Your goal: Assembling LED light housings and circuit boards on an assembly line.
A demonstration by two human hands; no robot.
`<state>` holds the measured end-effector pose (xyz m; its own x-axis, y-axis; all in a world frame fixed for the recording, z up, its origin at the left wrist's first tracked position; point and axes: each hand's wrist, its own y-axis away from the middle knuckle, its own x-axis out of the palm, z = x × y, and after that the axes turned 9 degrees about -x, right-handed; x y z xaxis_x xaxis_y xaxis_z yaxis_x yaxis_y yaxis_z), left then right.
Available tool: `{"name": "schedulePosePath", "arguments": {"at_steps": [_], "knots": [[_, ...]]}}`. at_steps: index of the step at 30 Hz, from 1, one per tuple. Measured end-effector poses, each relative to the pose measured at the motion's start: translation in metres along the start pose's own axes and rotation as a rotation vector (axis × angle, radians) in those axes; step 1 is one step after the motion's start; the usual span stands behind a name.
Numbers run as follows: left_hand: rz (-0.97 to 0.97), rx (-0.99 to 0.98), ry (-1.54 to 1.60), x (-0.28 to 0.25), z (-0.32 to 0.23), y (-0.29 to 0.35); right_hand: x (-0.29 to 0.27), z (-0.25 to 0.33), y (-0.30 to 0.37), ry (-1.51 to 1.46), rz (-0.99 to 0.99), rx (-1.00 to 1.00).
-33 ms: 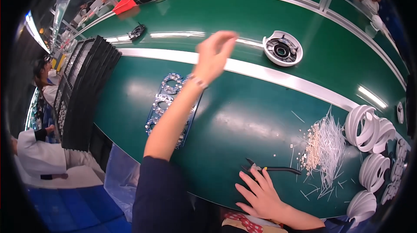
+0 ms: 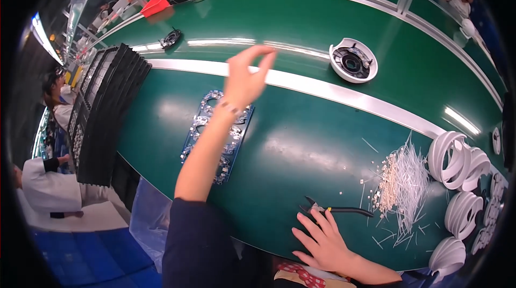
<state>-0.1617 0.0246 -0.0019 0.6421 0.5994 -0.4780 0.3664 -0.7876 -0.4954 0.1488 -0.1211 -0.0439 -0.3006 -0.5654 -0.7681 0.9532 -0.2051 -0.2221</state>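
Observation:
My left hand (image 2: 248, 73) reaches over the far white edge of the bench, slightly blurred. Its fingers are bent, with a gap between them and the thumb, and nothing shows in it. Beneath that forearm lies a blue circuit-board panel (image 2: 236, 136) with ring-shaped boards, partly covered. To the hand's right, on the green strip beyond, sits a round white housing (image 2: 361, 77) with a black part inside. My right hand (image 2: 330, 247) rests open on the near bench, fingers spread. Its fingertips meet the head of black-handled side cutters (image 2: 346, 210).
A heap of white strips (image 2: 411, 180) and small beige pieces (image 2: 386, 194) lies at right, beside ribbed white rings (image 2: 449, 159). Stacked black trays (image 2: 102, 121) stand at left. A black round part (image 2: 171, 39) and red bin (image 2: 156, 4) are farther off. A person sits at left.
My left hand has drawn back leftward and slightly nearer. The white housing has shifted a little to the right, and its black inner part looks different. My right hand stays put.

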Motion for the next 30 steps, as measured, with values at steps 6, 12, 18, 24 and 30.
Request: {"name": "schedulePosePath", "arguments": {"at_steps": [6,12,18,24,30], "knots": [[-0.122,-0.02,-0.476,-0.084,0.073,0.061,0.006,-0.01,0.0,-0.026,0.01,0.078],[0.028,-0.069,-0.491,-0.091,0.086,0.06,0.002,-0.007,-0.005,-0.01,0.03,0.084],[0.057,-0.127,-0.467,-0.084,0.093,0.06,-0.002,-0.009,-0.004,-0.005,0.037,0.104],[0.041,-0.138,-0.449,-0.084,0.096,0.06,-0.002,-0.01,-0.004,-0.012,0.044,0.107],[0.008,-0.245,-0.349,-0.084,0.102,0.065,-0.001,-0.01,-0.004,-0.014,0.055,0.107]]}}
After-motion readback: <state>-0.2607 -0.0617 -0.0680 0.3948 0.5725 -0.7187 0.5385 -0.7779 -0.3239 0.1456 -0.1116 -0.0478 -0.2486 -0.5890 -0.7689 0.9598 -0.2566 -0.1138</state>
